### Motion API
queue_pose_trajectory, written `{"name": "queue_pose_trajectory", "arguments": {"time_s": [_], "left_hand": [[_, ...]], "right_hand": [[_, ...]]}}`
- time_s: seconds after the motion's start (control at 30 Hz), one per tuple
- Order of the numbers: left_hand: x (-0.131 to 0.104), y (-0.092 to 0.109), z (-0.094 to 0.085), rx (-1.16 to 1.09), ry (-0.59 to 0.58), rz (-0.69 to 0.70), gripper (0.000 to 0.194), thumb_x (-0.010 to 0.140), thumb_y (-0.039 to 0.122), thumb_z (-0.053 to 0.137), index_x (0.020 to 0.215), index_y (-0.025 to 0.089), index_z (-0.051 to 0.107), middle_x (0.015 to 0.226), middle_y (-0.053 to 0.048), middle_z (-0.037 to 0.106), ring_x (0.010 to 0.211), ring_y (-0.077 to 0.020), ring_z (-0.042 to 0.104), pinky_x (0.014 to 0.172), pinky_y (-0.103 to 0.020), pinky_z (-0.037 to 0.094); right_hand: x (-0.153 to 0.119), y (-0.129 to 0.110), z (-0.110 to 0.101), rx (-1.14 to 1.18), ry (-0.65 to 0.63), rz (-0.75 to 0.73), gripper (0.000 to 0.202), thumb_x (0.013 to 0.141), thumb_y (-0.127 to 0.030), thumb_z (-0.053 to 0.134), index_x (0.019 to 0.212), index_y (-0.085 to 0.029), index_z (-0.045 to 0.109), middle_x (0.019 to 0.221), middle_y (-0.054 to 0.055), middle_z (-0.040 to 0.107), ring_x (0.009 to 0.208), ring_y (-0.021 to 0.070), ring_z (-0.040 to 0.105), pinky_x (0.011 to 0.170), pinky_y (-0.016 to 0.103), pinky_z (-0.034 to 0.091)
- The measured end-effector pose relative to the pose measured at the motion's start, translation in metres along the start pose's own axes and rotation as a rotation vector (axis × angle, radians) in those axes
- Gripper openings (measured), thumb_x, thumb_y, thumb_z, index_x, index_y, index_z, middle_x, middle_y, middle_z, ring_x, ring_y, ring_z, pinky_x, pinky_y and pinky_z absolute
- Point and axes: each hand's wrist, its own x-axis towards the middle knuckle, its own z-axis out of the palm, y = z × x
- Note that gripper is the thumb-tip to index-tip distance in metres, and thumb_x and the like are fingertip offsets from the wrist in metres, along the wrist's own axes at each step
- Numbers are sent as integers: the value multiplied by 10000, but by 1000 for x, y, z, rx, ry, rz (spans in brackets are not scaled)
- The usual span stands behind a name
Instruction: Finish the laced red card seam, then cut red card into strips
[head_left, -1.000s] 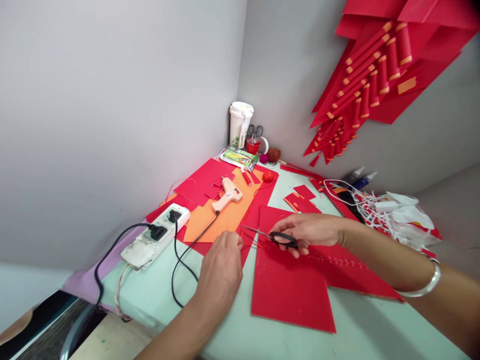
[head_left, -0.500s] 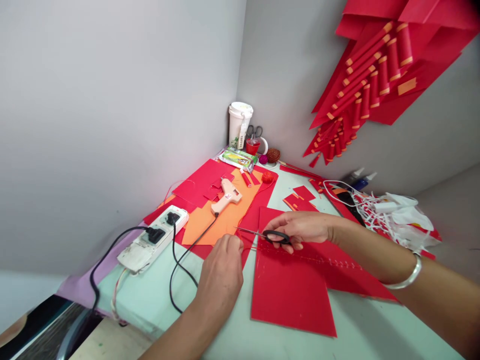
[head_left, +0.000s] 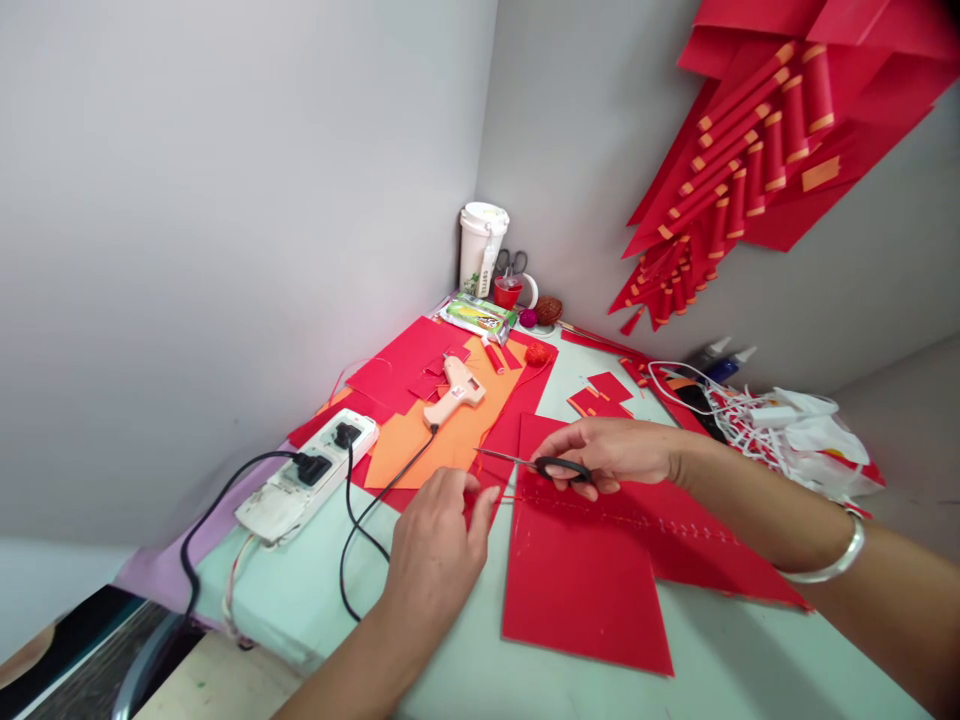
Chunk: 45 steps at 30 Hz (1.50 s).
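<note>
My right hand (head_left: 592, 460) grips black-handled scissors (head_left: 562, 470) by the finger loops. The scissors' blades point left, above the edge of the red cardboard sheets (head_left: 585, 590). A thin red thread (head_left: 507, 497) runs between my hands, over the left edge of the cardboard. Left of the cardboard, my left hand (head_left: 439, 535) is low over the table with its thumb apart from the curled fingers. Near the thumb tip passes the thread's end; no firm hold on it shows. Orange paper (head_left: 397, 445) and a glue gun (head_left: 454, 391) lie beyond my left hand.
A power strip (head_left: 307, 480) with black cables sits on the left of the table. A white cup (head_left: 482, 250), a red yarn ball (head_left: 537, 355) and a wipes pack (head_left: 478, 318) stand toward the corner. White cords (head_left: 757, 425) pile up right; red paper firecrackers (head_left: 742, 170) hang on the wall.
My left hand has gone from a closed fist to thumb and fingers apart. My right hand has shifted slightly right with the scissors.
</note>
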Motion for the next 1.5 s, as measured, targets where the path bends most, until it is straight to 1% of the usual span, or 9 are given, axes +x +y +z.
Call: {"name": "queue_pose_trajectory", "arguments": {"time_s": [0.13,0.3,0.4,0.7,0.87,0.93,1.03,1.1,1.5], "left_hand": [[5,2,-4,11,19,-81,169,943,364,461,871,216,498,820,-25,633,762,-220,621,680,-336,457],[12,4,-10,33,74,-91,205,922,355,508,1039,189,534,1015,-74,650,931,-238,635,784,-346,470],[18,5,-12,53,45,-88,116,925,287,485,940,214,574,961,-41,666,879,-222,644,736,-323,456],[24,4,-11,53,81,-59,142,910,215,438,823,226,550,849,-12,654,797,-201,633,688,-302,426],[23,5,-11,47,98,-40,154,920,215,418,840,225,550,853,-15,651,813,-197,634,701,-297,431],[23,6,-10,53,101,-37,164,922,219,413,829,226,548,834,-15,644,794,-197,629,688,-297,425],[23,7,-10,64,101,-34,175,925,225,411,810,225,543,813,-14,635,775,-200,623,678,-300,417],[22,7,-10,65,97,-33,171,926,219,412,819,224,546,826,-13,640,781,-200,627,681,-301,419],[23,4,-8,68,103,-33,161,927,207,421,855,222,564,883,-27,672,825,-205,646,708,-304,443]], "right_hand": [[-6,1,-1,33,16,-3,320,771,-375,717,1010,-172,650,823,-6,620,538,51,517,390,178,253],[-10,4,0,43,20,-20,313,771,-362,715,1027,-191,659,819,-17,624,548,53,522,406,182,276],[-10,7,1,24,28,-26,310,783,-342,700,1053,-196,658,803,-20,631,527,50,499,416,185,289],[-12,7,5,42,-7,-87,335,803,-370,700,1081,-190,646,840,-6,600,584,67,548,443,176,330],[-13,8,9,38,-34,-73,477,846,-430,665,1263,-221,566,950,36,656,638,84,591,516,192,377],[-12,9,11,42,-59,-87,412,873,-426,632,1214,-201,580,941,46,668,637,83,585,513,190,366],[-8,9,13,49,-75,-131,251,882,-401,614,972,-167,610,829,18,632,592,69,547,467,179,309],[-6,9,14,64,-75,-135,240,873,-401,620,863,-164,581,777,0,596,560,60,516,440,178,270],[0,-1,19,82,-70,-118,311,825,-455,653,876,-155,589,708,-14,558,512,58,453,410,203,186]]}}
